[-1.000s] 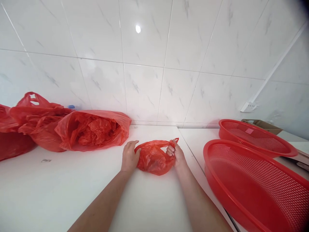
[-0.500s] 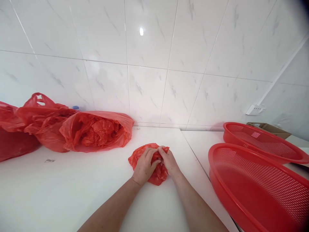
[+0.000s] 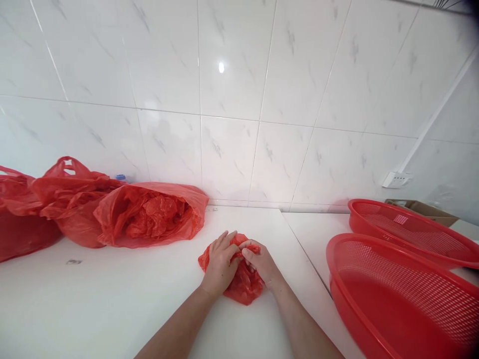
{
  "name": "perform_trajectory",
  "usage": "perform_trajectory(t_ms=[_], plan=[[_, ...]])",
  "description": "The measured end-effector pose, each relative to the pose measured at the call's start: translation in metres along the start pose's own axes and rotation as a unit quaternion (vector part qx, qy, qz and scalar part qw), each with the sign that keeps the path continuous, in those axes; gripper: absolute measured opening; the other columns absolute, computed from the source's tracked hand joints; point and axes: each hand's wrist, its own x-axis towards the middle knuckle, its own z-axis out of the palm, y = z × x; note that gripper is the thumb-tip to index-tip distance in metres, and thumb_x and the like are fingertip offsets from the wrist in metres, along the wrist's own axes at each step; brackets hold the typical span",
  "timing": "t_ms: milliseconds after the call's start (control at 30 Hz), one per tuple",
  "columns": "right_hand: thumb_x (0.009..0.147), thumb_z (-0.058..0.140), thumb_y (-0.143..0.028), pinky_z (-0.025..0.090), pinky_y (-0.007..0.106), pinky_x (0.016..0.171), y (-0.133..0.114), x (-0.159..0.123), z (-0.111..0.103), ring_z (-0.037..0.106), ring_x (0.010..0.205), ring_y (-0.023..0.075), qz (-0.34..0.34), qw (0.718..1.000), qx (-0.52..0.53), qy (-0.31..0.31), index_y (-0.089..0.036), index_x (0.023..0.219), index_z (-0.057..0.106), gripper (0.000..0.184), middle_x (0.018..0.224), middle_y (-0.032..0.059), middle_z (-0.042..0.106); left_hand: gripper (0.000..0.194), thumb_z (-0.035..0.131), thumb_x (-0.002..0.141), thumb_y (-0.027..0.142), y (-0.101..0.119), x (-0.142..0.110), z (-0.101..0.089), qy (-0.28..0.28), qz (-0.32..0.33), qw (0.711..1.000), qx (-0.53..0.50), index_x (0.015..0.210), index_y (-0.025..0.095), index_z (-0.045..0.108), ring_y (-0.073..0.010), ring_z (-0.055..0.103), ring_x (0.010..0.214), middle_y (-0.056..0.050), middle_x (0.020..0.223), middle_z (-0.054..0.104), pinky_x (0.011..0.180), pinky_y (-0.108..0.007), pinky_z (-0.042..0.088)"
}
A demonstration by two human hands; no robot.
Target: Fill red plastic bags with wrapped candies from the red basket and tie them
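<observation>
A small crumpled red plastic bag [image 3: 243, 284] lies on the white counter [image 3: 112, 309] in the middle of the view. My left hand [image 3: 220, 264] presses on its left half with fingers curled over the plastic. My right hand [image 3: 260, 262] grips the bag's right top, fingers pinched into the folds. The two hands touch each other over the bag, which is bunched into a tight wad beneath them.
A large open red bag [image 3: 149, 219] stuffed with more red bags lies at the left by the tiled wall, with other full red bags [image 3: 48, 199] beyond it. Two red mesh baskets [image 3: 404, 294] [image 3: 411, 232] sit at the right. A cardboard box [image 3: 422, 208] stands behind them.
The hands came together from the bag's two ends and bunched it into a wad. Since half a second ago they have barely shifted; the view tilted up slightly.
</observation>
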Motion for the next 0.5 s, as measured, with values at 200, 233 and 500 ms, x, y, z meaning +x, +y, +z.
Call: perform_trajectory(t_ms=[200, 233, 500], plan=[[0.072, 0.068, -0.035, 0.042, 0.024, 0.061, 0.007, 0.004, -0.007, 0.049, 0.061, 0.0092, -0.003, 0.997, 0.078, 0.004, -0.027, 0.122, 0.045, 0.055, 0.075, -0.0029, 0.057, 0.017, 0.044, 0.079, 0.019, -0.001, 0.002, -0.004, -0.028, -0.128, 0.983, -0.128, 0.064, 0.021, 0.052, -0.0156, 0.053, 0.066, 0.001, 0.065, 0.058, 0.072, -0.030, 0.041], [0.071, 0.069, -0.034, 0.044, 0.026, 0.067, 0.008, 0.004, -0.009, 0.053, 0.068, 0.0108, -0.009, 0.997, 0.078, 0.011, -0.027, 0.124, 0.043, 0.059, 0.082, -0.0011, 0.059, 0.015, 0.044, 0.078, 0.020, -0.001, 0.002, -0.004, -0.003, -0.167, 0.975, -0.149, 0.065, 0.021, 0.052, -0.0151, 0.052, 0.064, 0.001, 0.065, 0.058, 0.067, -0.028, 0.040], [0.065, 0.071, -0.030, 0.046, 0.032, 0.075, 0.010, 0.002, -0.014, 0.058, 0.082, 0.0183, 0.001, 0.998, -0.066, 0.002, -0.018, 0.077, 0.065, 0.018, 0.097, 0.0045, 0.061, 0.033, 0.059, 0.069, 0.027, -0.005, 0.002, -0.008, 0.068, -0.265, 0.939, -0.210, 0.101, 0.025, 0.052, -0.0161, 0.057, 0.075, 0.001, 0.084, 0.061, 0.068, -0.026, 0.041]])
